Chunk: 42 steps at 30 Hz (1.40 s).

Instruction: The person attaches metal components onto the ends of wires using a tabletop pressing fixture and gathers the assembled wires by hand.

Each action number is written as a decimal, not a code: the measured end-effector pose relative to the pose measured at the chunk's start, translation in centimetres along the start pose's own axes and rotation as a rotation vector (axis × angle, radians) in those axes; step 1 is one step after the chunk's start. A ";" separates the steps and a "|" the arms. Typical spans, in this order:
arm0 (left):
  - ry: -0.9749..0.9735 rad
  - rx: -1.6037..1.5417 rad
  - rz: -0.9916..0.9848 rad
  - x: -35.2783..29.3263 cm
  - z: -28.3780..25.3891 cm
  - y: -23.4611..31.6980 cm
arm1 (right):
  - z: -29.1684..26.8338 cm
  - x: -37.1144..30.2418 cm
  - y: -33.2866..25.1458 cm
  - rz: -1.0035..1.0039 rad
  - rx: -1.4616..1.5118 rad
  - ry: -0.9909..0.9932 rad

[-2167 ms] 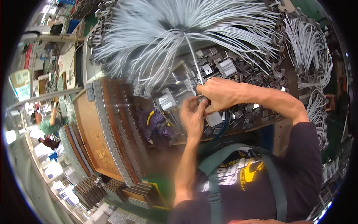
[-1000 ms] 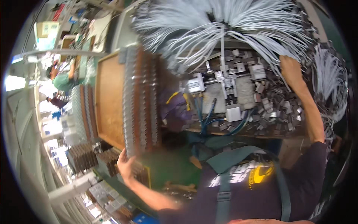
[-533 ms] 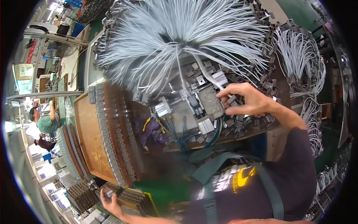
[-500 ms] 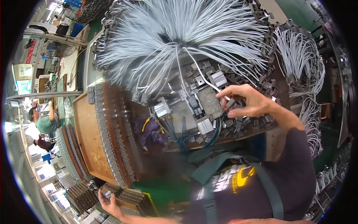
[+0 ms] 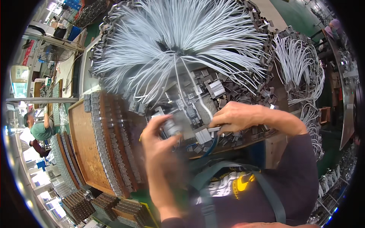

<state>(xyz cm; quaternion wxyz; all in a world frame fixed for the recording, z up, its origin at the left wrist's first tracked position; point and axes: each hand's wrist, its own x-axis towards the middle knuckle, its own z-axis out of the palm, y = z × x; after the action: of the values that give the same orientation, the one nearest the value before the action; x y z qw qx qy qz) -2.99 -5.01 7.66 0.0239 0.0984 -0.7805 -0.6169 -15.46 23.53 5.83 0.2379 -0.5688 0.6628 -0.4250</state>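
Observation:
A white cable (image 5: 203, 103) runs down from the big fanned bundle of white cables (image 5: 213, 34). Its lower end sits in the closed fingers of my right hand (image 5: 239, 117), just above a small metal clamping fixture (image 5: 193, 114); the fingers hide the tip. Left of the fixture is my left hand (image 5: 157, 142), blurred, with thumb and fingers curled round a small silvery metal piece (image 5: 172, 127). Silver blocks (image 5: 216, 89) flank the fixture. Blue tubes (image 5: 213, 144) pass below my right hand.
Dark metal pieces (image 5: 262, 93) lie scattered on the bench's right side. Stacked rows of grey metal parts (image 5: 104, 140) and a wooden tray (image 5: 85, 140) stand left. More white cables (image 5: 298, 64) hang at right. A person in green (image 5: 40, 129) is at far left.
My left hand has come up from the stacked parts at lower left to the fixture, carrying the small metal piece. My right hand has moved down and left with the cable end.

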 end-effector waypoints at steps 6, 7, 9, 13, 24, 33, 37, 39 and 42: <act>-0.068 0.278 0.097 4.9 7.5 -3.3 | -3.1 -4.9 0.6 0.300 -0.573 -0.018; -0.079 0.258 0.072 5.0 7.5 -3.2 | -3.3 -4.9 0.7 0.315 -0.387 0.009; -0.119 0.139 -0.041 5.3 6.7 -2.1 | -4.5 -3.3 -0.3 0.428 -0.070 -0.108; -0.082 0.530 0.012 5.9 1.1 2.7 | -4.7 0.4 2.8 0.430 0.678 -0.344; -0.113 0.535 0.073 -1.0 2.6 0.7 | 1.7 5.8 0.7 0.206 0.011 0.192; -0.235 -0.020 -0.121 -1.4 2.2 -3.4 | 2.2 6.4 2.3 0.361 0.368 -0.105; -0.243 -0.083 -0.181 -1.3 2.1 -3.2 | 1.6 6.5 1.7 0.398 0.430 -0.127; -0.246 -0.093 -0.192 -1.2 2.2 -3.1 | 2.1 6.3 2.3 0.373 0.428 -0.092; -0.266 -0.049 -0.203 -0.9 2.7 -2.0 | 2.6 6.2 2.9 0.345 0.437 -0.047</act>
<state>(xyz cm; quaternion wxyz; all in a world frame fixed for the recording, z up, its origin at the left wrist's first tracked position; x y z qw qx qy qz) -2.29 -2.74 5.15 -0.1396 0.0937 -0.7476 -0.6425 -16.42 16.84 3.10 0.4388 -0.3925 0.6368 -0.4978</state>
